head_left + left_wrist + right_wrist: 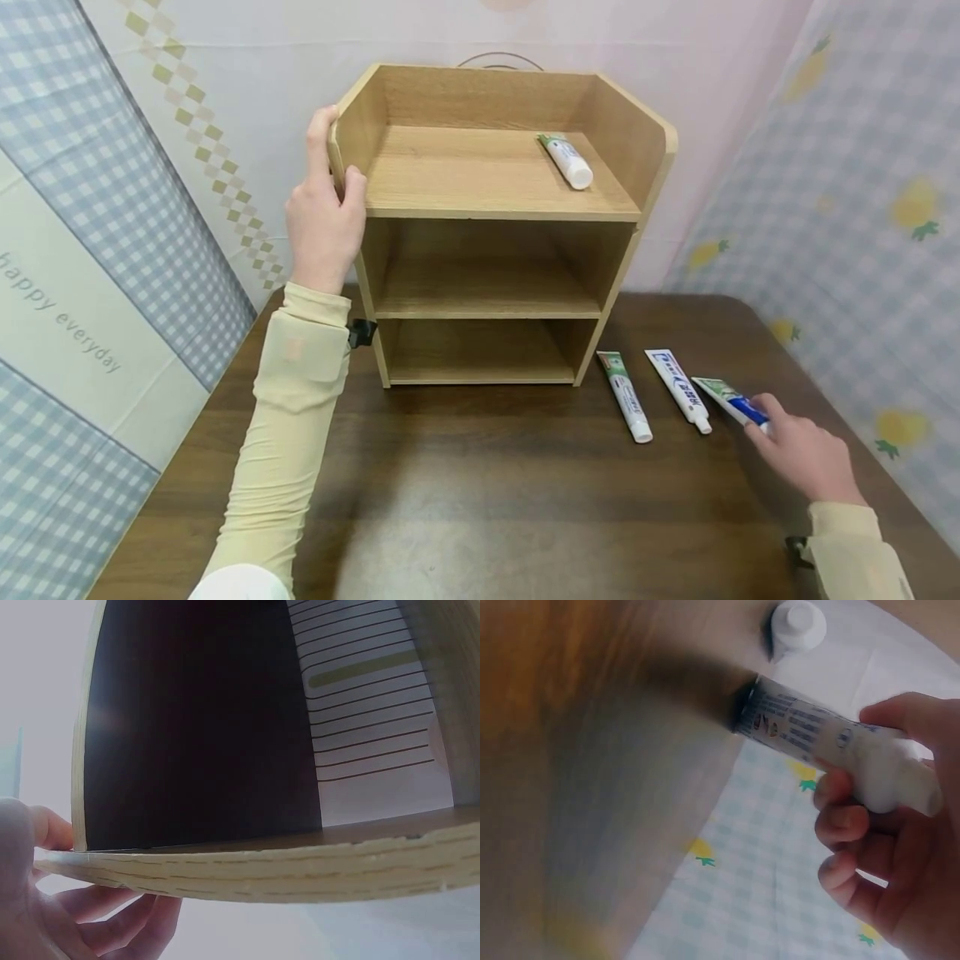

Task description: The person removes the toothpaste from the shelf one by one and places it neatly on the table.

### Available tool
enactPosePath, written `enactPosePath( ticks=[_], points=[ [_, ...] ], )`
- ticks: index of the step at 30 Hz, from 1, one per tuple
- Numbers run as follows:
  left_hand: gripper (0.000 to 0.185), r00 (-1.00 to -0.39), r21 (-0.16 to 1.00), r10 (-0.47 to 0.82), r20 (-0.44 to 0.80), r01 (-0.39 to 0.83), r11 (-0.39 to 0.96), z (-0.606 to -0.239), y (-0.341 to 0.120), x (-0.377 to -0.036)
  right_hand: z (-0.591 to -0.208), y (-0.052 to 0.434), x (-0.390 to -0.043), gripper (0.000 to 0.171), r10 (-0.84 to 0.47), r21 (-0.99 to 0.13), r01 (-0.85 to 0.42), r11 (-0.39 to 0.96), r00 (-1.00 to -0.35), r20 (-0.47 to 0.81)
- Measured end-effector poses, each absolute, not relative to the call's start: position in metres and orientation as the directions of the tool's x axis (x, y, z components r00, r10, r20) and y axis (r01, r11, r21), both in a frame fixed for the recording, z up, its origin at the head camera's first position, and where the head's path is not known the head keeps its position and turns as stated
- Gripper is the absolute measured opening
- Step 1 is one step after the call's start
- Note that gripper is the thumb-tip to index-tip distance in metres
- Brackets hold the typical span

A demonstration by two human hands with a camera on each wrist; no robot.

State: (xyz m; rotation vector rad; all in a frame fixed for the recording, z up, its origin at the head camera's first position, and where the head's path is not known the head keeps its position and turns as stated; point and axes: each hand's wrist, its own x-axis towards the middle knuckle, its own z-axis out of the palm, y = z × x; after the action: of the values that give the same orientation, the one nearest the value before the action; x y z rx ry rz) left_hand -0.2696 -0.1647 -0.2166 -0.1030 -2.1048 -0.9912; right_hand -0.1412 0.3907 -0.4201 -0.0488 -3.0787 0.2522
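A person's left hand (pixel 324 208) grips the left wall of a wooden shelf unit (pixel 487 225) at the tabletop's (pixel 487 500) far edge. The right hand (pixel 806 454) pinches the cap end of a toothpaste tube (pixel 731 402) near the right edge; that light grip could let it slip, knocking the two neighbouring tubes (pixel 652 396)

A dark wooden table (pixel 480 500) stands against pink and blue checked wall cloths (pixel 862 167) with pineapple prints.
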Motion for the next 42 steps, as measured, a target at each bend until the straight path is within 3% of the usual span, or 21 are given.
enactPosePath(
  ticks=[9, 23, 34, 42],
  points=[
    [0.055, -0.692, 0.624, -0.243, 0.680, 0.372, 0.688, -0.215, -0.165, -0.268, -0.426, 0.401, -0.164, 0.046, -0.018, -0.163, -0.007, 0.987, -0.998, -0.066],
    [0.055, -0.680, 0.624, -0.251, 0.689, 0.381, 0.683, -0.218, -0.166, -0.268, -0.434, 0.406, -0.179, 0.054, -0.063, -0.213, -0.039, 0.976, -0.992, -0.108],
    [0.055, -0.673, 0.612, -0.244, 0.698, 0.384, 0.692, -0.217, -0.165, -0.269, -0.439, 0.407, -0.182, 0.055, -0.051, -0.175, -0.033, 0.984, -0.994, -0.101],
    [0.054, -0.674, 0.603, -0.236, 0.700, 0.381, 0.701, -0.217, -0.165, -0.270, -0.439, 0.404, -0.184, 0.038, -0.116, -0.091, -0.117, 0.989, -0.993, 0.018]
  ],
)
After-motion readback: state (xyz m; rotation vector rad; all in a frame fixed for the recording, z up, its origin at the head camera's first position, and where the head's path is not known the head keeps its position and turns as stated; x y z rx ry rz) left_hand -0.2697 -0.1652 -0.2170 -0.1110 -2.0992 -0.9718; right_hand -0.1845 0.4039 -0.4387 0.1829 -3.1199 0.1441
